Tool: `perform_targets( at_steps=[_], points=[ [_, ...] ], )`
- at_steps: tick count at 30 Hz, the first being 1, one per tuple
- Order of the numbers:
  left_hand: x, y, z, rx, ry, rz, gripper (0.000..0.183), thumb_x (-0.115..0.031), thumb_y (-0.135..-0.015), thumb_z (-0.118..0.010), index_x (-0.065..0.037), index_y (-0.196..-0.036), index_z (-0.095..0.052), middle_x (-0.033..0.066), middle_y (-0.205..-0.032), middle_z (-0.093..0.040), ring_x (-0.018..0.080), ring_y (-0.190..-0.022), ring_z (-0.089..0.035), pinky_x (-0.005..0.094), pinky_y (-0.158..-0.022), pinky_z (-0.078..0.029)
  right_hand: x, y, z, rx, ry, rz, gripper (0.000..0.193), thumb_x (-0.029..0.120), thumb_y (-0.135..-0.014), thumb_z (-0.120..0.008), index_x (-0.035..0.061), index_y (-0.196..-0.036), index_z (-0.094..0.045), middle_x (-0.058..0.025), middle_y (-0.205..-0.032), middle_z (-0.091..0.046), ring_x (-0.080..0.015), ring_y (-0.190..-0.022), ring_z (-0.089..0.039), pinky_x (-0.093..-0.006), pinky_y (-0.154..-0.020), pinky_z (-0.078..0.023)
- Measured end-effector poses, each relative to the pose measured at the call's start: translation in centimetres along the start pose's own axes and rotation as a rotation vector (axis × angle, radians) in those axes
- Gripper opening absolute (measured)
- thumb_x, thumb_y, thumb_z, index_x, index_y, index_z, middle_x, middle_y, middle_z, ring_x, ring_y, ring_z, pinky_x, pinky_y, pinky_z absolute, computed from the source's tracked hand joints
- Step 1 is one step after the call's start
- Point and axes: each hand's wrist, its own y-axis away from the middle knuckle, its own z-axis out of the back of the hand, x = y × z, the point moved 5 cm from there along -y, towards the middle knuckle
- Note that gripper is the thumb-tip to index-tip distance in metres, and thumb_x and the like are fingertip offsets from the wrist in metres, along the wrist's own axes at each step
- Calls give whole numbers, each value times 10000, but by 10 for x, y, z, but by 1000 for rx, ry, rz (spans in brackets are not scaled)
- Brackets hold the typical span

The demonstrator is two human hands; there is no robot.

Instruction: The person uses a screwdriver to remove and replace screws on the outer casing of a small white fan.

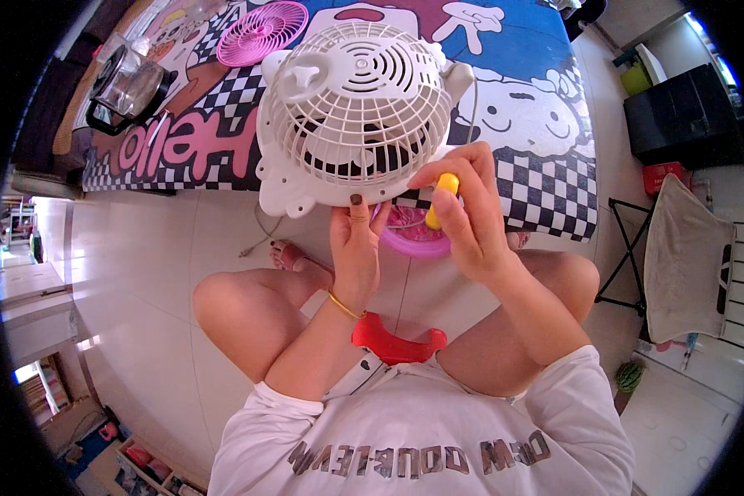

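A white fan housing [270, 149] with a round slatted grille rests at the near edge of the cloth-covered table, jutting over it. Screw holes dot its lumpy rim. My left hand [358, 244] grips the near rim, thumb on top and the other fingers mostly hidden beneath. Just right of it, my right hand [474, 211] is closed around a yellow-handled screwdriver [443, 198], held tilted by the rim; its shaft is hidden. Through the grille, dark gaps show in the housing.
A pink fan grille [263, 33] lies farther back on the patterned tablecloth [546, 178]. A clear, dark-framed container [128, 87] stands at the left. Below the table edge is a pink basin [417, 245]. A pale cable [260, 236] hangs left; a folding chair [686, 264] stands right.
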Motion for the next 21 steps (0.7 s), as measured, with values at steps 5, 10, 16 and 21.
perform_targets(
  at_steps=[5, 10, 16, 21],
  points=[
    [-1, 0, -2, -11, -17, 2, 401, -243, -942, -392, -36, -1274, -304, 82, -1302, -363, 203, -1204, -377, 390, -1029, -329, -3, 1, 0, 163, -4, -105, 319, 340, -928, -392, 45, -965, -506, -66, -784, -464, -157, -673, -442, -234, -646, -364],
    [2, -1, 2, -24, -29, 7, 392, -237, -944, -386, -37, -1272, -307, 80, -1296, -371, 201, -1203, -378, 383, -1020, -341, -3, -1, -5, 97, -41, -126, 291, 322, -913, -436, 45, -967, -506, -79, -803, -486, -182, -674, -471, -260, -629, -388],
    [0, 0, 2, -18, -27, -10, 370, -234, -944, -387, -37, -1252, -328, 89, -1280, -389, 204, -1186, -401, 378, -1013, -350, 3, -5, -6, 59, -42, -23, 217, 258, -867, -522, 64, -966, -515, -98, -764, -432, -244, -634, -441, -307, -564, -377],
    [0, 0, 1, -27, -31, -2, 365, -234, -943, -390, -25, -1237, -337, 99, -1269, -401, 207, -1177, -412, 383, -1017, -348, 5, -7, -5, 40, -24, 30, 219, 248, -864, -521, 51, -962, -512, -99, -765, -428, -251, -637, -441, -310, -564, -376]
  ],
)
